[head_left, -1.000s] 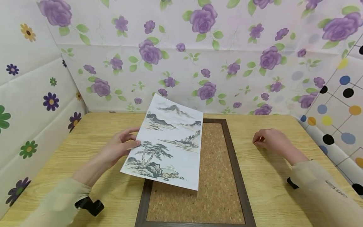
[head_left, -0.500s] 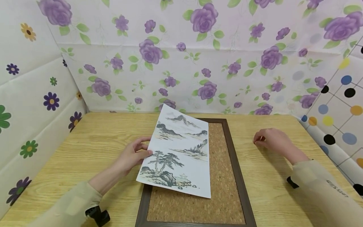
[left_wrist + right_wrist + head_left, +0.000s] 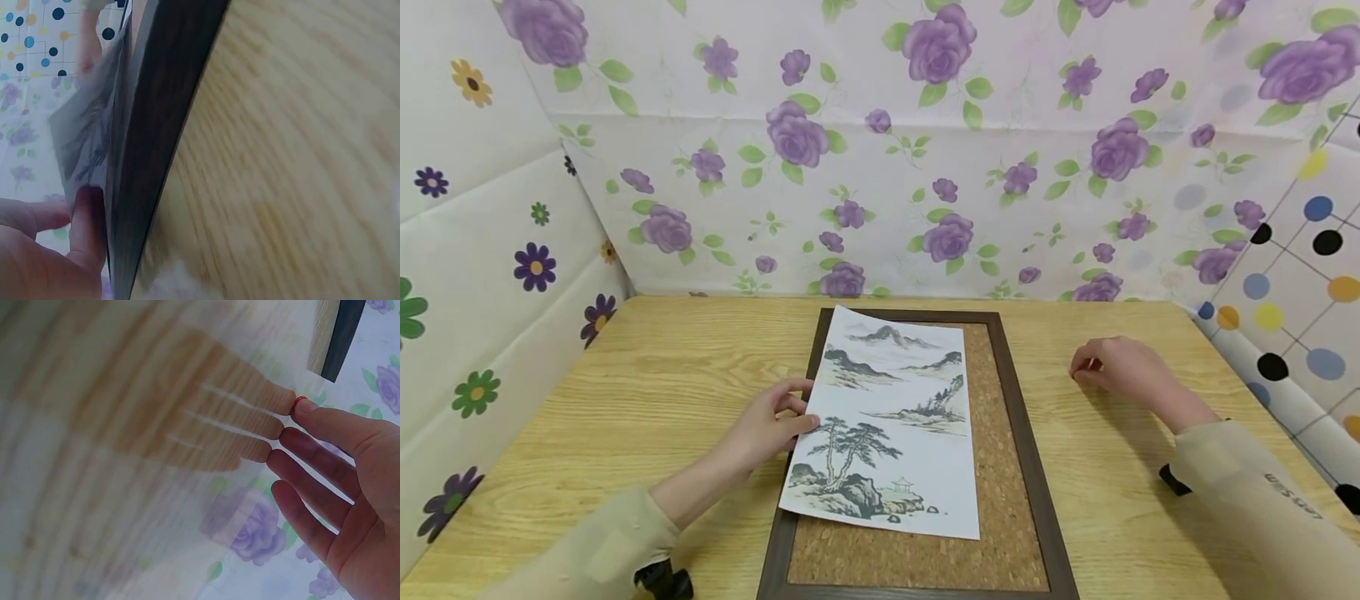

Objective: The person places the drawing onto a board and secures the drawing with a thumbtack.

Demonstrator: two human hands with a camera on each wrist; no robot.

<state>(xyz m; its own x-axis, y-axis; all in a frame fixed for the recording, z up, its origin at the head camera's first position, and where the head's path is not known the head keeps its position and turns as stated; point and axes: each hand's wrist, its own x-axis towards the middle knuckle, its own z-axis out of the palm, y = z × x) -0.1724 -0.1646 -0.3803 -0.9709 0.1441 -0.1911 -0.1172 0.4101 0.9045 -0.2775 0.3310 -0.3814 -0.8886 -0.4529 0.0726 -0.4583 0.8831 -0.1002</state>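
My left hand (image 3: 771, 421) pinches the left edge of a sheet of paper (image 3: 887, 383) printed with an ink landscape of mountains, pines and a small pavilion. The sheet hangs over the left part of a cork board (image 3: 917, 567) with a dark brown frame (image 3: 1030, 450). In the left wrist view the paper (image 3: 87, 134) slants up from the frame (image 3: 150, 119). Low over the table at the right, my right hand (image 3: 1123, 371) pinches a tiny red thing (image 3: 300, 398) between thumb and forefinger; most of it is hidden.
The light wooden table (image 3: 647, 375) runs back to a wall covering (image 3: 880, 200) with purple flowers. Side panels bear small flowers on the left and coloured dots (image 3: 1270, 317) on the right. A dark strap and device (image 3: 666, 579) sits at the left wrist.
My left hand has carried the paper rightward, toward me and lower, so it covers more of the cork board and lies flatter above it. The right hand has stayed almost still.
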